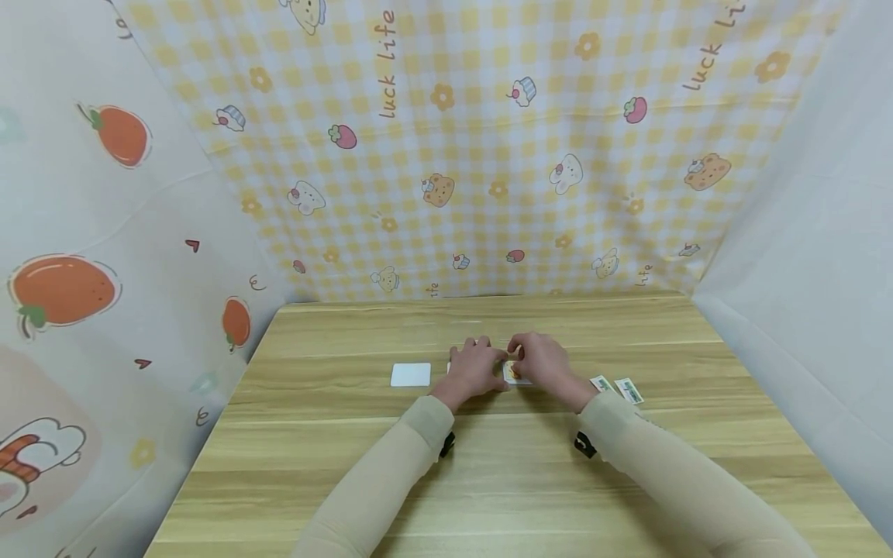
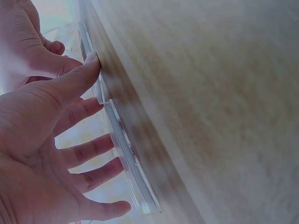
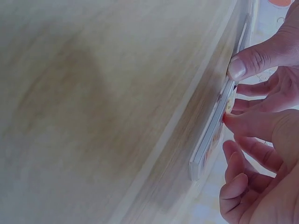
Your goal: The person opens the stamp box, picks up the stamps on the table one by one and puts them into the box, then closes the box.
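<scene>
A flat picture tile with clear edges [image 1: 515,373] lies on the table between the two hands. My left hand [image 1: 476,366] holds its left end, thumb [image 2: 84,70] at the near edge and index finger at the far edge. The other left fingers spread over a second flat clear-edged tile [image 2: 128,161], mostly hidden in the head view. My right hand [image 1: 546,361] presses the picture with its thumb [image 3: 243,122], and its other fingers curl loosely beside it. In the right wrist view the picture tile [image 3: 210,135] shows a layered, pale edge.
Left of the hands lies a white rectangular piece [image 1: 410,374]. Two small printed cards, one partly behind the right forearm [image 1: 600,383] and one beside it [image 1: 629,390], lie to the right. A patterned cloth [image 1: 488,155] hangs behind the wooden table [image 1: 502,480].
</scene>
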A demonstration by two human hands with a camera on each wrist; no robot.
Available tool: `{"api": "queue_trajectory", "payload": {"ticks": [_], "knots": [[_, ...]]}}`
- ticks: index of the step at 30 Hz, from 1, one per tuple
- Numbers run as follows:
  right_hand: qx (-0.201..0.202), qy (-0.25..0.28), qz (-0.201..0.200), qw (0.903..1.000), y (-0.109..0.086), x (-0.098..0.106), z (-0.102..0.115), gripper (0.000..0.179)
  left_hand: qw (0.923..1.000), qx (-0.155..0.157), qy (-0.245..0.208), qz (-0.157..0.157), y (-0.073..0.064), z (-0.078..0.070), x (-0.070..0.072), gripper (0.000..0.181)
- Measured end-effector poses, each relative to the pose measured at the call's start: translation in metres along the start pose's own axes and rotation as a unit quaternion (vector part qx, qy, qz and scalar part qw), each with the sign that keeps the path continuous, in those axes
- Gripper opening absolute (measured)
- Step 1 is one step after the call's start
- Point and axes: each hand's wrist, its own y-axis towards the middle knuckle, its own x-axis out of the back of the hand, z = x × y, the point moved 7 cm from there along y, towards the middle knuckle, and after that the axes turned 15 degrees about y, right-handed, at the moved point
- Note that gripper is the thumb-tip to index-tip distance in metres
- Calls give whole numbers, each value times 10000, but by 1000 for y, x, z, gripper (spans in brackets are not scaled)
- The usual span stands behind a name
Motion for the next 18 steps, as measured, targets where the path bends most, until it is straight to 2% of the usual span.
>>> {"api": "queue_trajectory", "payload": {"ticks": [18], "knots": [[38,-168,4,9999,-1,-2,4,28,10000,-32,20,21,0,0,-1,60]]}}
